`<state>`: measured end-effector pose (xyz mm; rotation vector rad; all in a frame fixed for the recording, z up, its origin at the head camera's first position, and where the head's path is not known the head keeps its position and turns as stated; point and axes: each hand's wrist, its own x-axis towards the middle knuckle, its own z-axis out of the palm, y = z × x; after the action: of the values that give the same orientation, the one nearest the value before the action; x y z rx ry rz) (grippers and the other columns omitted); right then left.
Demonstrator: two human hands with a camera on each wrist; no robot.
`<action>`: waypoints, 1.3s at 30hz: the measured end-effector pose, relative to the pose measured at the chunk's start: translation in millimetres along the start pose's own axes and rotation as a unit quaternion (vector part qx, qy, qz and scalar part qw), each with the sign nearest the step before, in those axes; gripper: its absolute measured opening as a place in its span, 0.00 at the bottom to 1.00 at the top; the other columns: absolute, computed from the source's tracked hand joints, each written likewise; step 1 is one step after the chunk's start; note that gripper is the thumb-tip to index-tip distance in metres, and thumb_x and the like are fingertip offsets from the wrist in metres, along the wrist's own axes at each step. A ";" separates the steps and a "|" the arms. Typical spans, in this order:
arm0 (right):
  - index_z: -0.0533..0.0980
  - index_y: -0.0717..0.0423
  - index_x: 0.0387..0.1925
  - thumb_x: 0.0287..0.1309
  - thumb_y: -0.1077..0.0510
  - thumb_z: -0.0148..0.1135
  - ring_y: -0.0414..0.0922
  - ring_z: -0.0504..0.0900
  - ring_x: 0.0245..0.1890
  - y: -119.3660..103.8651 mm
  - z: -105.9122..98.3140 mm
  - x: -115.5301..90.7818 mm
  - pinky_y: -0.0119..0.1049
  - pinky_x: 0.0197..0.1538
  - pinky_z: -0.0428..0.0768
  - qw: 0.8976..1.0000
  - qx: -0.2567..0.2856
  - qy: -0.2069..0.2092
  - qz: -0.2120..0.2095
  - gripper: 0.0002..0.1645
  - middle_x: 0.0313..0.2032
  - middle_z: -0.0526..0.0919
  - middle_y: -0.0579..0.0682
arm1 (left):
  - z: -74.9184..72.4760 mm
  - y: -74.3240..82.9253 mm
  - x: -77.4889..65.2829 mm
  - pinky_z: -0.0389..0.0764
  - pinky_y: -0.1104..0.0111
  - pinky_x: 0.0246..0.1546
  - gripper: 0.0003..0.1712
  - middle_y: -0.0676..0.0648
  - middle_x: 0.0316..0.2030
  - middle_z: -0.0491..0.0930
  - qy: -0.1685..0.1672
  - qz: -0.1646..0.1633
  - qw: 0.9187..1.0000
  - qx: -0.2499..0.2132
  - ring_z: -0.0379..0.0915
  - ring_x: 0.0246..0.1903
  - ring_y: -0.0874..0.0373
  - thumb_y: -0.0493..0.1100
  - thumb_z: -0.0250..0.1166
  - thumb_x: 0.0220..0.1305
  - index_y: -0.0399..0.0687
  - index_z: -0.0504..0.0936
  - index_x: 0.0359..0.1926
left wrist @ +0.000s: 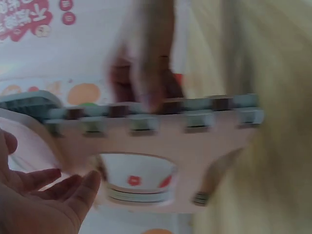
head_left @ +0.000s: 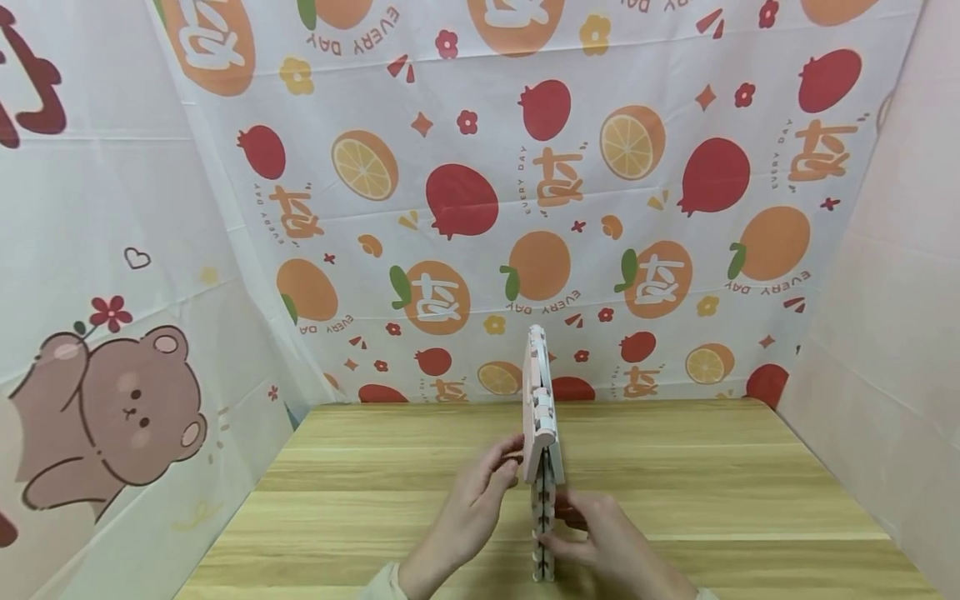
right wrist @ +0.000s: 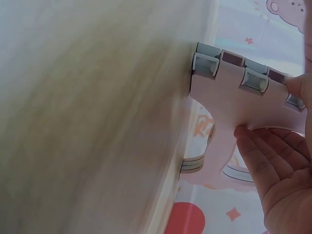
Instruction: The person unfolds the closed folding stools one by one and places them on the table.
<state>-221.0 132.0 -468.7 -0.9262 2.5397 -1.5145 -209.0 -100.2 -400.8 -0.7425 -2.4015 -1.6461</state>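
Observation:
A pink folding plastic stool [head_left: 542, 437], with grey hinge pieces along its edge, stands upright and narrow-edge on in the middle of the table. Its pink side panel [left wrist: 190, 141] has an arched cut-out and a row of hinge knuckles. My right hand [head_left: 603, 537] holds the lower part from the right; in the right wrist view the thumb is on the hinged edge and the fingers [right wrist: 258, 161] lie against the panel. On the other side my left hand [head_left: 476, 500] is beside the upper part, fingers loosely extended with the tips close to the panel.
The stool stands on a wood-grain table [head_left: 360, 483]. Behind it hangs a white cloth [head_left: 405, 108] printed with fruit, and a cloth with a bear print [head_left: 135, 400] hangs at the left. A pale wall [head_left: 877, 400] bounds the right side.

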 end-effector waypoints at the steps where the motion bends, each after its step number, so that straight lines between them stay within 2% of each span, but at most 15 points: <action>1: 0.81 0.48 0.62 0.72 0.43 0.70 0.48 0.89 0.59 0.0 0.1 0.1 0.48 0.58 0.88 1.000 -0.002 0.001 0.000 0.24 0.59 0.88 0.48 | 0.7 -3.8 -2.7 0.84 0.67 0.59 0.25 0.41 0.68 0.81 -0.006 -0.007 1.000 -0.003 0.80 0.65 0.45 0.46 0.52 0.85 0.44 0.73 0.76; 5: 0.81 0.46 0.61 0.71 0.45 0.71 0.44 0.88 0.58 1.5 1.8 1.2 0.47 0.58 0.88 1.000 -0.017 0.006 -0.016 0.22 0.59 0.89 0.46 | 3.1 -16.7 -8.8 0.84 0.70 0.56 0.27 0.41 0.62 0.84 -0.032 -0.029 0.999 -0.025 0.82 0.62 0.48 0.44 0.62 0.79 0.42 0.73 0.73; 9: 0.81 0.45 0.62 0.68 0.44 0.74 0.41 0.87 0.60 3.6 1.3 1.6 0.47 0.60 0.87 0.999 -0.030 -0.005 -0.031 0.25 0.60 0.88 0.45 | 3.7 -23.8 -8.0 0.86 0.70 0.53 0.27 0.40 0.56 0.88 -0.043 -0.022 0.998 -0.044 0.85 0.56 0.56 0.45 0.71 0.72 0.40 0.78 0.67; 13: 0.81 0.46 0.61 0.64 0.44 0.76 0.40 0.86 0.60 4.4 -1.9 3.1 0.48 0.61 0.87 0.999 -0.033 -0.020 -0.030 0.27 0.60 0.88 0.45 | 3.2 -26.6 -5.0 0.87 0.70 0.50 0.24 0.42 0.52 0.89 -0.050 -0.016 0.998 -0.041 0.86 0.51 0.61 0.45 0.74 0.70 0.42 0.82 0.62; 19: 0.83 0.47 0.60 0.63 0.44 0.77 0.41 0.87 0.60 5.4 -5.5 4.8 0.47 0.60 0.87 0.999 -0.039 -0.031 -0.010 0.27 0.59 0.89 0.46 | 4.1 -28.4 -0.7 0.88 0.69 0.48 0.22 0.42 0.48 0.90 -0.067 -0.033 0.997 -0.037 0.86 0.48 0.60 0.43 0.77 0.66 0.42 0.86 0.57; 26: 0.83 0.46 0.61 0.62 0.42 0.77 0.46 0.87 0.61 4.8 -8.0 5.1 0.48 0.61 0.87 0.999 -0.034 -0.036 0.005 0.28 0.60 0.88 0.46 | 3.0 -33.0 2.2 0.89 0.63 0.48 0.19 0.46 0.45 0.90 -0.069 -0.037 0.997 -0.023 0.87 0.44 0.58 0.43 0.79 0.63 0.46 0.87 0.54; 33: 0.83 0.48 0.61 0.64 0.43 0.76 0.44 0.87 0.61 5.9 -8.7 4.5 0.48 0.60 0.87 0.998 -0.047 -0.039 -0.011 0.28 0.60 0.88 0.47 | 0.6 -31.9 3.7 0.89 0.63 0.47 0.19 0.45 0.44 0.90 -0.070 -0.038 0.997 -0.022 0.87 0.45 0.50 0.42 0.79 0.63 0.42 0.87 0.53; 39: 0.82 0.47 0.63 0.64 0.44 0.76 0.43 0.86 0.62 7.4 -11.7 3.1 0.47 0.61 0.87 0.998 -0.046 -0.043 -0.013 0.29 0.61 0.88 0.46 | -0.2 -32.6 3.4 0.90 0.64 0.46 0.18 0.45 0.43 0.90 -0.068 -0.035 0.997 -0.018 0.86 0.44 0.52 0.42 0.79 0.62 0.44 0.87 0.51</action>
<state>-230.8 142.3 -467.8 -1.0158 2.5655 -1.3422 -227.2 -108.5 -426.8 -0.8087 -2.5238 -1.7217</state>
